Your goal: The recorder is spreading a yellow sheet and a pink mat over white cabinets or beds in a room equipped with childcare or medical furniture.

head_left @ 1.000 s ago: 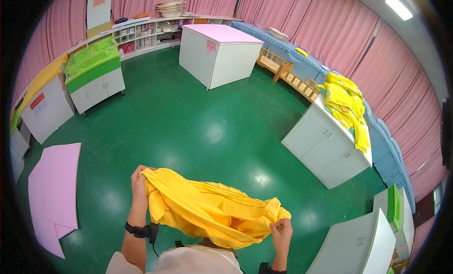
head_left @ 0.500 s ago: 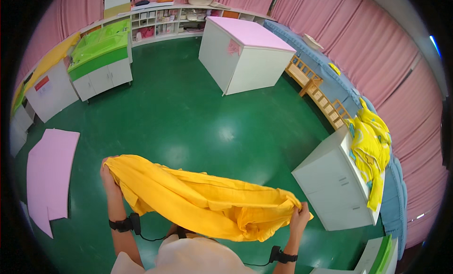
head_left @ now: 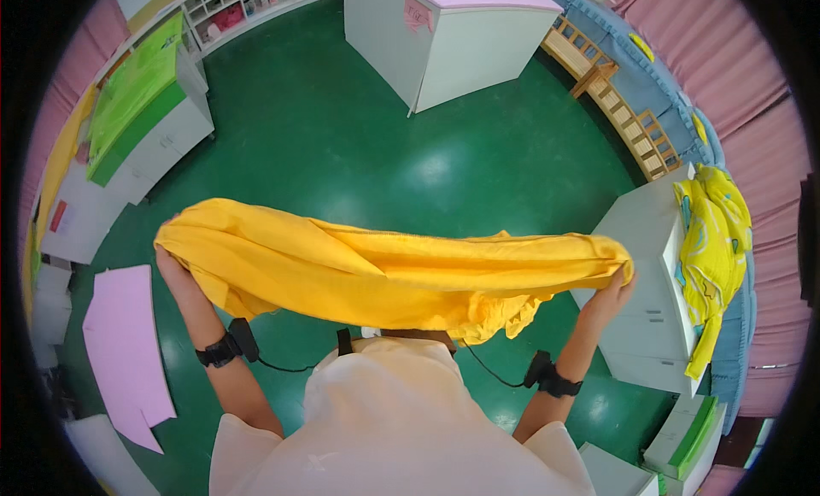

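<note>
A large yellow-orange cloth [head_left: 367, 270] hangs in folds between my two hands, stretched across in front of my body. My left hand [head_left: 165, 241] grips its left end, with the fingers mostly hidden by the fabric. At the opposite end my right hand [head_left: 617, 287] is closed on the cloth's corner. A gathered, ruffled part droops below the cloth to the right of the middle. Both forearms reach up and outward, and each wears a black wrist strap with a small device and a cable.
A white cabinet [head_left: 645, 316] with a yellow patterned cloth [head_left: 716, 257] on top stands at the right. Ahead is a white, pink-topped block [head_left: 461, 47]. A green-topped play sink unit [head_left: 141, 111] stands far left, and a pink panel [head_left: 128, 342] lies on the green floor [head_left: 316, 137].
Both hands have moved up and farther apart, pulling the yellow cloth wider and straighter. The view has tilted down, showing more of my shirt.
</note>
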`<state>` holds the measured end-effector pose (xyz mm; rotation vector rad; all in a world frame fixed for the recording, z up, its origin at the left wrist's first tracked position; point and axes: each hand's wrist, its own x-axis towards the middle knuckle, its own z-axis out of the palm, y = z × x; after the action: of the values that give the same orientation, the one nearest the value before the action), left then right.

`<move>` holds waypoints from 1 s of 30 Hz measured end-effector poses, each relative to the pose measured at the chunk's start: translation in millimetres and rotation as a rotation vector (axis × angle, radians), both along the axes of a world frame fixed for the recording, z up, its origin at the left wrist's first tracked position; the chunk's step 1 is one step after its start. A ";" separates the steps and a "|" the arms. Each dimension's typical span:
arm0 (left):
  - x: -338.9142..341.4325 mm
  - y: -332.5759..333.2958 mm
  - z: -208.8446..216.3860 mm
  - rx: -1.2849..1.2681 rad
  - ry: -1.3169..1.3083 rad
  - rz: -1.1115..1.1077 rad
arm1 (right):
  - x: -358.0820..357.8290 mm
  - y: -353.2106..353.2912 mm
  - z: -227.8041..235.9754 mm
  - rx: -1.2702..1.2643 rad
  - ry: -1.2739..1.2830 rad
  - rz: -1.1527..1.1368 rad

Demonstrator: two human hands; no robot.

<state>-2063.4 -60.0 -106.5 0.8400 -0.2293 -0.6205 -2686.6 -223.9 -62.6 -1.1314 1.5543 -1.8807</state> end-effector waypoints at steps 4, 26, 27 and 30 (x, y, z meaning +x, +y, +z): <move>89.7 -93.9 -1.7 -0.023 -0.105 -0.012 | 1.0 -117.5 6.8 -0.155 -0.329 0.057; 259.1 -532.2 99.1 0.362 -0.468 -0.219 | 175.0 -765.5 156.9 -0.098 0.072 0.512; 274.3 -560.5 104.6 0.440 -0.493 -0.303 | 202.7 -780.0 171.8 -0.087 -0.045 0.585; 315.3 -665.7 131.3 0.494 -0.518 -0.411 | 200.7 -867.6 213.3 -0.112 -0.088 0.628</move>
<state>-1748.2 -725.7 24.8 1.4479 -0.7536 -0.8516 -2485.8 -1091.5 150.7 -1.3643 0.9020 -1.5658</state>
